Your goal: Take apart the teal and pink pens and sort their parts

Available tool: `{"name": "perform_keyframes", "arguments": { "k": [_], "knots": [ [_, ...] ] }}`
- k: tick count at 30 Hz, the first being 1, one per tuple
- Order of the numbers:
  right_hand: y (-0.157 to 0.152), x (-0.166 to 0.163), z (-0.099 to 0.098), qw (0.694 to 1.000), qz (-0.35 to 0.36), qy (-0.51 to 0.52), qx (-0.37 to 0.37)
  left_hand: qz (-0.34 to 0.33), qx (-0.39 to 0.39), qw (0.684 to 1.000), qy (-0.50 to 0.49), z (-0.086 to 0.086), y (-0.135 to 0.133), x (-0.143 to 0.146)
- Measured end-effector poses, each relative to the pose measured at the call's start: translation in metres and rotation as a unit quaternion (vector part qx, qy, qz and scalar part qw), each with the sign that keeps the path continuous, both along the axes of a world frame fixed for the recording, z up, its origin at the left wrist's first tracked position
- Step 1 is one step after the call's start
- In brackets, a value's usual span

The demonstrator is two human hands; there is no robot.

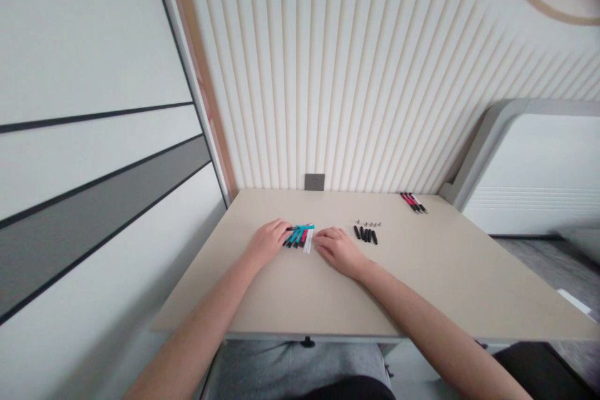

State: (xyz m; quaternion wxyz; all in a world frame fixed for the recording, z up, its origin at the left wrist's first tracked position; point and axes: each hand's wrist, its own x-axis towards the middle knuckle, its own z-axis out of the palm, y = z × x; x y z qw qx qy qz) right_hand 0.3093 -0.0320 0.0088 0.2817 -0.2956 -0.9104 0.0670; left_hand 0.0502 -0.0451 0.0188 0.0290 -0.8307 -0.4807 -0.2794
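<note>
My left hand (269, 242) is closed on a teal pen barrel with a black end (304, 227), which points right, above the other pen parts. Under and beside it lies a row of teal and red pen barrels (294, 239) with black ends. Several thin white pen refills (308, 242) lie at the right of that row. My right hand (342, 252) rests low over the table, its fingers together and their tips beside the refills. Whether anything is pinched in those fingertips is too small to make out.
Right of my right hand lie several black pen parts (365, 235), with a row of tiny metallic pieces (369, 224) behind them. Several red, white and black pens (413, 202) lie at the table's back right. A dark socket (314, 182) sits on the wall behind the table (290, 300).
</note>
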Motion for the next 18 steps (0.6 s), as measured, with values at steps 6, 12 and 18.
{"name": "perform_keyframes", "arguments": {
  "k": [6, 12, 18],
  "knots": [
    [-0.0043, -0.0011, 0.0025, 0.997, 0.031, -0.05, 0.04, -0.012, -0.002, 1.0, 0.018, -0.0018, 0.0009, 0.0001],
    [-0.0035, -0.0001, 0.0056, 0.995, 0.077, -0.051, 0.05, -0.014, -0.001, 0.999, 0.029, -0.003, 0.0014, -0.0017],
    [-0.005, 0.0018, 0.0083, 0.992, 0.107, -0.058, 0.022, -0.007, -0.003, 0.999, 0.041, -0.0031, 0.0008, -0.0016]
  ]
}}
